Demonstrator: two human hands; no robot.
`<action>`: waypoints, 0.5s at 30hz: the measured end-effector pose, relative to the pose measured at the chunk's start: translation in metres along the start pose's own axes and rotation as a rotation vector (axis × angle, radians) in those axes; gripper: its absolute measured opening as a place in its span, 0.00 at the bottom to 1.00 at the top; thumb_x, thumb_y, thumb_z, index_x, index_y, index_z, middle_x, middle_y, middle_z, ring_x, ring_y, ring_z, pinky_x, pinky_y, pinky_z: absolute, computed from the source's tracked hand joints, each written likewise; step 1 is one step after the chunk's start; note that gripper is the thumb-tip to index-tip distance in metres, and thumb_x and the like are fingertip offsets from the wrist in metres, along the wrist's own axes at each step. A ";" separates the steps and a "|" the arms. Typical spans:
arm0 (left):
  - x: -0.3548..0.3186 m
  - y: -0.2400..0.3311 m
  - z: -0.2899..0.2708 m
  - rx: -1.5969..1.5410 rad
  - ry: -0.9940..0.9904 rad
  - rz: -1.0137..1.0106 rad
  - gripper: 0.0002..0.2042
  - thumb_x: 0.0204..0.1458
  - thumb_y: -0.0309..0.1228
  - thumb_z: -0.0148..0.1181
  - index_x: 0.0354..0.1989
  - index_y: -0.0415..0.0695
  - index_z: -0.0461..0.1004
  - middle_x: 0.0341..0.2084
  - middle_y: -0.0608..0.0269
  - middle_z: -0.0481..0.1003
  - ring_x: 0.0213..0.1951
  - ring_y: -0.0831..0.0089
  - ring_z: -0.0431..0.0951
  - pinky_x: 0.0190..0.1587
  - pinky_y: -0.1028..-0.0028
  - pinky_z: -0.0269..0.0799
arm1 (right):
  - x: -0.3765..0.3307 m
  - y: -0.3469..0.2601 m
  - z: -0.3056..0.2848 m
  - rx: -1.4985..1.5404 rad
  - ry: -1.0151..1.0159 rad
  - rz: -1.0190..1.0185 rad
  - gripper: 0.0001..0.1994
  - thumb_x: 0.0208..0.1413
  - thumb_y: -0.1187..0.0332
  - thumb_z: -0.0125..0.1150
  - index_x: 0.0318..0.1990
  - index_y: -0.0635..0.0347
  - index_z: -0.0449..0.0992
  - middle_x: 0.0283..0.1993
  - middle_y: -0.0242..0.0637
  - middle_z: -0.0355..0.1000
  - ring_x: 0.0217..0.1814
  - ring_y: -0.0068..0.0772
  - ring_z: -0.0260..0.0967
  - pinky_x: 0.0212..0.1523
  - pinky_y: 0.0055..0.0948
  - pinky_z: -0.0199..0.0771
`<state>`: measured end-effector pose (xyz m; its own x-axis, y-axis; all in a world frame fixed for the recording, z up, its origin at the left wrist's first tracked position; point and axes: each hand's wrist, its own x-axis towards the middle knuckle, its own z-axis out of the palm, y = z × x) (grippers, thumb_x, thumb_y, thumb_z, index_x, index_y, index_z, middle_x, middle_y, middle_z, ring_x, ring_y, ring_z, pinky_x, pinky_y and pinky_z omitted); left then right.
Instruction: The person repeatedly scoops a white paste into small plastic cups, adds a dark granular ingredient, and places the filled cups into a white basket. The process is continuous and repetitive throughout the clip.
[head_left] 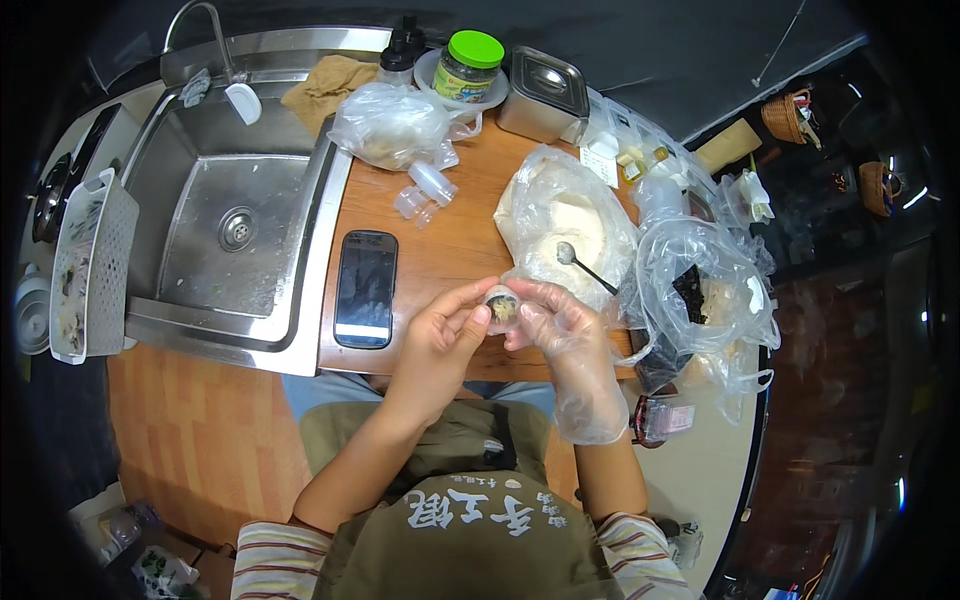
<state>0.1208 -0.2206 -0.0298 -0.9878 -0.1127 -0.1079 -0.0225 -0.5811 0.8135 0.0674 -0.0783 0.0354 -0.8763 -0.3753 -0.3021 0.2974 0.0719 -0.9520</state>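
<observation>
Above the table's near edge, my bare left hand (pixel 455 325) and my right hand (pixel 562 330), in a clear plastic glove, hold a small round clear cup (pixel 501 304) between their fingertips. Dark and pale yellowish bits show inside the cup. Just beyond my right hand lies an opened clear bag of white powder (pixel 570 222). A spoon (pixel 590 268) with a dark handle rests in it, its bowl coated white. More small clear cups (pixel 425 192) lie farther back to the left. A black phone (pixel 366 290) lies left of my left hand.
Left of the wooden table is a steel sink (pixel 225 190) with a white basket (pixel 92 265) at its side. A tied bag (pixel 395 125), a green-lidded jar (pixel 470 65) and a lidded steel box (pixel 543 92) stand at the back. Open plastic bags (pixel 705 280) crowd the right.
</observation>
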 end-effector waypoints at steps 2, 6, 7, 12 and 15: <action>0.000 0.002 -0.004 -0.075 -0.019 -0.033 0.19 0.64 0.27 0.54 0.62 0.33 0.66 0.51 0.56 0.75 0.51 0.73 0.75 0.57 0.71 0.69 | 0.001 0.003 0.003 0.003 0.016 -0.045 0.15 0.62 0.75 0.60 0.55 0.70 0.74 0.49 0.37 0.75 0.40 0.21 0.72 0.44 0.22 0.75; 0.003 -0.001 -0.008 -0.216 -0.058 -0.075 0.22 0.62 0.26 0.57 0.63 0.34 0.64 0.50 0.55 0.75 0.47 0.75 0.76 0.54 0.74 0.72 | 0.005 0.013 0.005 -0.162 0.042 -0.307 0.12 0.60 0.80 0.59 0.51 0.70 0.77 0.51 0.38 0.71 0.43 0.23 0.73 0.45 0.25 0.78; 0.004 -0.003 -0.007 -0.275 -0.082 -0.063 0.23 0.61 0.25 0.58 0.64 0.33 0.63 0.50 0.55 0.74 0.46 0.76 0.77 0.53 0.75 0.73 | 0.003 0.014 0.003 -0.122 0.019 -0.317 0.12 0.60 0.81 0.59 0.51 0.70 0.77 0.51 0.38 0.70 0.44 0.24 0.73 0.45 0.25 0.78; 0.009 -0.017 0.004 -0.331 -0.163 -0.207 0.23 0.61 0.24 0.58 0.64 0.33 0.64 0.51 0.55 0.74 0.47 0.75 0.77 0.53 0.75 0.74 | -0.007 0.016 -0.021 -0.291 0.078 -0.430 0.18 0.55 0.81 0.63 0.55 0.67 0.76 0.55 0.39 0.67 0.43 0.23 0.72 0.48 0.23 0.76; 0.019 -0.031 0.023 -0.326 -0.228 -0.248 0.20 0.63 0.26 0.56 0.63 0.32 0.66 0.53 0.55 0.74 0.52 0.72 0.76 0.57 0.71 0.74 | -0.016 0.016 -0.044 -0.296 0.149 -0.351 0.19 0.54 0.75 0.69 0.54 0.60 0.78 0.50 0.33 0.69 0.41 0.20 0.67 0.42 0.22 0.73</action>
<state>0.0988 -0.1862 -0.0445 -0.9683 0.2201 -0.1185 -0.2484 -0.7952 0.5532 0.0693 -0.0305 0.0228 -0.9557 -0.2888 0.0573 -0.1279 0.2322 -0.9642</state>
